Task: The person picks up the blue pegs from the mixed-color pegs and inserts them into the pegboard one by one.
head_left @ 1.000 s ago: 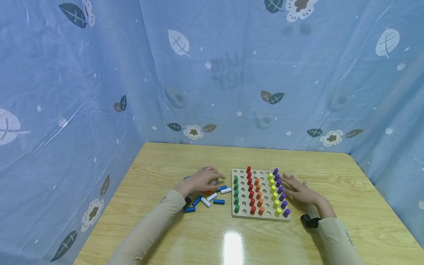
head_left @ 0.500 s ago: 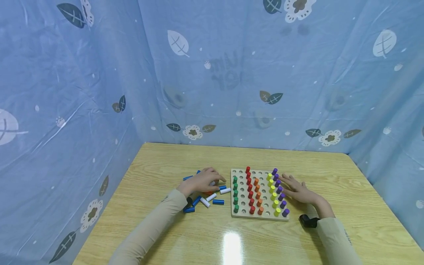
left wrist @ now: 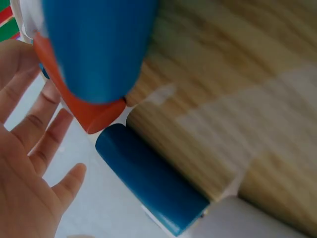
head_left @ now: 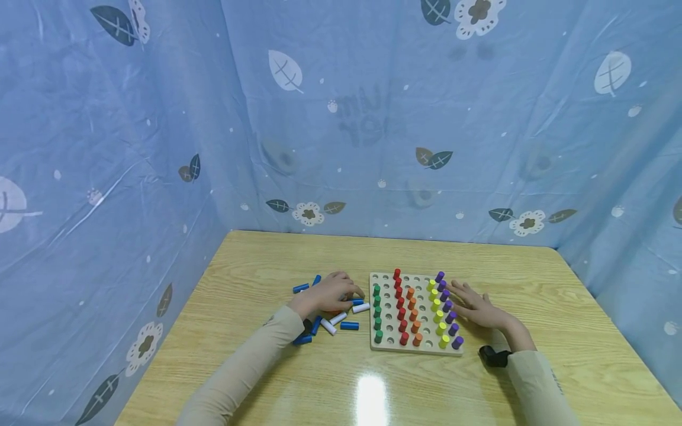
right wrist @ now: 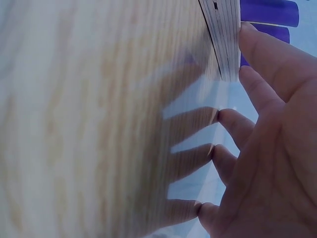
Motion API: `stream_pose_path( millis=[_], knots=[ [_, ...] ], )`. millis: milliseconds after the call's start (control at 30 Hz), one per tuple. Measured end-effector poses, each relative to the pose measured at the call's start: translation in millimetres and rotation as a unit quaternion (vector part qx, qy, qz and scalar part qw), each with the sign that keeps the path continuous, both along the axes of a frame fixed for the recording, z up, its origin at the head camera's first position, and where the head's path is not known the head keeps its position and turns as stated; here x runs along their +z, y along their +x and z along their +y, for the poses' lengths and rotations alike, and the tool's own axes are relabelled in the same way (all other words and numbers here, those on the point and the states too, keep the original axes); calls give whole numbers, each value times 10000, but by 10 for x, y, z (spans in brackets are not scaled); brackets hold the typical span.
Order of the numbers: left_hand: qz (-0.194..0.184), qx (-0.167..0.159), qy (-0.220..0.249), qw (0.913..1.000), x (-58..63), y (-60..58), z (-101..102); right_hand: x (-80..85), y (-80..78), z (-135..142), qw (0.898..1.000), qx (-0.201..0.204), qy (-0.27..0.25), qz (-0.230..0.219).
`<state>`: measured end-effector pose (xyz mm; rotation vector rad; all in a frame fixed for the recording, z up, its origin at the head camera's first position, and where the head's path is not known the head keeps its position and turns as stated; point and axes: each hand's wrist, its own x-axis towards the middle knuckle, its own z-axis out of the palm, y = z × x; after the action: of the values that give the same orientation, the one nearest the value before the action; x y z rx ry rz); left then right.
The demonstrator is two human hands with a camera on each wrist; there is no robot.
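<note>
My left hand (head_left: 329, 293) is bent over a loose heap of pegs beside the pegboard (head_left: 394, 348). Its index fingertip and thumb come down around a blue peg (head_left: 357, 302); whether they pinch it I cannot tell. A white peg (head_left: 361, 307) lies in front of that one. Beneath the palm, the left wrist view shows an orange peg (left wrist: 91, 111) and another blue peg (left wrist: 148, 173). My right hand (head_left: 479, 307) lies spread at the board's right side, touching its edge near the purple pegs (right wrist: 270, 12), other fingertips down on the table.
Standing in the board are columns of green pegs (head_left: 377, 312), red pegs (head_left: 401, 303), orange pegs (head_left: 412, 315) and yellow pegs (head_left: 437, 305). Several blue and white pegs surround the left hand, including a blue peg (head_left: 301, 289) behind it. A patterned blue curtain (head_left: 319, 148) walls the table.
My left index finger has curled lower toward the blue peg, and the hand has shifted slightly closer to the board. The right hand stays in place. The whole view has drifted slightly.
</note>
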<state>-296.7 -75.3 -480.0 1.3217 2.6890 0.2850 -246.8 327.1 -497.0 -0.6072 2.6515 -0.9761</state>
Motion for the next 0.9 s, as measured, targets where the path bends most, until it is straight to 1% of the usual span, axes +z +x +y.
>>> stream_pose_path(
  millis=[167,367,567,700,900],
  knots=[
    [48,126,-38,9999,-23,-5,17,0,-4,-5,10000,27,-35,16],
    [122,274,82,9995,-19,3,18,6,6,-4,10000,27,-12,38],
    [206,268,219,9992,1,15,18,8,11,0,10000,-30,-3,-36],
    [230,266,304,9989,3,-2,21,5,11,2,9999,-73,54,-75],
    [130,396,559,9976,-2,-50,16,-1,7,3,10000,-68,47,-28]
  ],
)
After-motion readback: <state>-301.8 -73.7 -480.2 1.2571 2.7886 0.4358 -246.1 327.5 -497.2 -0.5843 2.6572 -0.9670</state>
